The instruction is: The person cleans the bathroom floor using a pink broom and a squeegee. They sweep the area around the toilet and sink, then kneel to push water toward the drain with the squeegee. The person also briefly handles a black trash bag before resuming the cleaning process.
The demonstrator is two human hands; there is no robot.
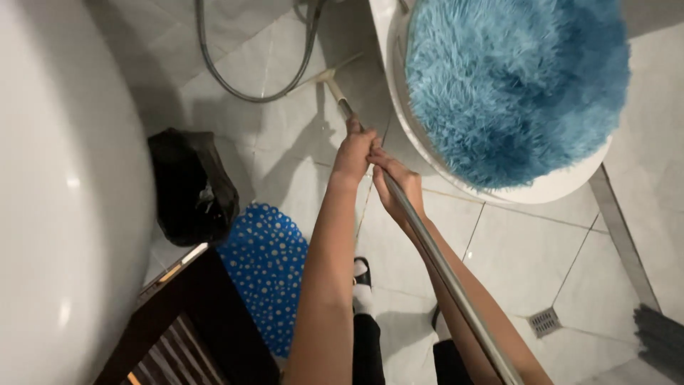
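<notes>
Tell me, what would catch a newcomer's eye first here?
The shaggy blue cover on the toilet lid at upper right stands out most. In the middle, the left hand and right hand grip a long metal pole reaching to the tiled floor. A blue dotted mat lies lower left.

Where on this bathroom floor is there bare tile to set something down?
Bare tile lies between the toilet and the floor drain, and between the black bag and the grey hose. It is crowded by the blue dotted mat, and where both hands, left hand and right hand, grip the metal pole.

Head view, steeply down, near floor (520, 249)
</notes>
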